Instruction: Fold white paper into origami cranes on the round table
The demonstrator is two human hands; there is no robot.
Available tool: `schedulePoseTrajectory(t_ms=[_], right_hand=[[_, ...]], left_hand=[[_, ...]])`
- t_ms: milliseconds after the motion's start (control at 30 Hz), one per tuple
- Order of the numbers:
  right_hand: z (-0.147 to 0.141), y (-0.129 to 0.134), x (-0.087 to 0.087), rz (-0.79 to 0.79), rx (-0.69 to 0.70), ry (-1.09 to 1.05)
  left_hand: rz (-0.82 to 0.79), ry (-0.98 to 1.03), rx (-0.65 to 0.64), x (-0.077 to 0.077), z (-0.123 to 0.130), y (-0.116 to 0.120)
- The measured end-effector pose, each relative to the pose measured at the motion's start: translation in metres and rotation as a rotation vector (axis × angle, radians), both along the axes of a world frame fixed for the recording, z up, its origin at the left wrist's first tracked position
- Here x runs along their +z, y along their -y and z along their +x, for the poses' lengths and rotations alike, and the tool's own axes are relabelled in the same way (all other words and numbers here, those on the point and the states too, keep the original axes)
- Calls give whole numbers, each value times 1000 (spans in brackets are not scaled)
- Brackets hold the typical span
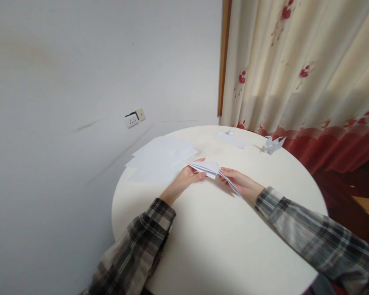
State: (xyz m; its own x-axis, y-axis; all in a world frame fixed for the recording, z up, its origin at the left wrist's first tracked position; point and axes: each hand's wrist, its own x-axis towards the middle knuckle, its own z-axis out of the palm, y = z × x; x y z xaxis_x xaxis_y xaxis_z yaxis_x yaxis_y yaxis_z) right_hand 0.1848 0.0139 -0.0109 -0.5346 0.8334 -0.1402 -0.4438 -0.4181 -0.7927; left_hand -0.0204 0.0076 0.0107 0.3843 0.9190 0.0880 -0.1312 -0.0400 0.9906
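Between my two hands is a folded piece of white paper (206, 166), held just above the round white table (221, 237). Its left part is a wedge of several layers, and a narrow folded flap angles down to the right. My left hand (192, 174) grips the left part, thumb on the near side and fingers behind. My right hand (238, 180) pinches the narrow flap at the right; some of its fingers are hidden behind the paper.
Loose white paper sheets (162, 155) lie at the table's left. A folded paper crane (273, 145) stands near the right rear edge. At the back, a small folded paper piece (230, 132) rests by a flat sheet (233, 140). A wall and curtain (295, 82) border the table.
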Motion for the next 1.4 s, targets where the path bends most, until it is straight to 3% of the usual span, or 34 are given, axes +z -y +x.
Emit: schedulePoseTrajectory(t_ms=[467,733,1033,1200,1267,1400], right_hand=[[0,0,1,-23,45,-20],[-3,5,4,78,-31,46],[-26,14,8,392,-156,210],[-25,12,3,656,-328,611],[-25,15,2,723,-387,753],[-29,25,5,936,-396,817]], left_hand=[[-40,-91,17,4,-1,2],[-42,-34,62,0,0,3],[11,43,141,-18,37,5],[46,79,138,-23,41,2],[75,71,188,-22,38,1],[159,11,328,-17,36,1]])
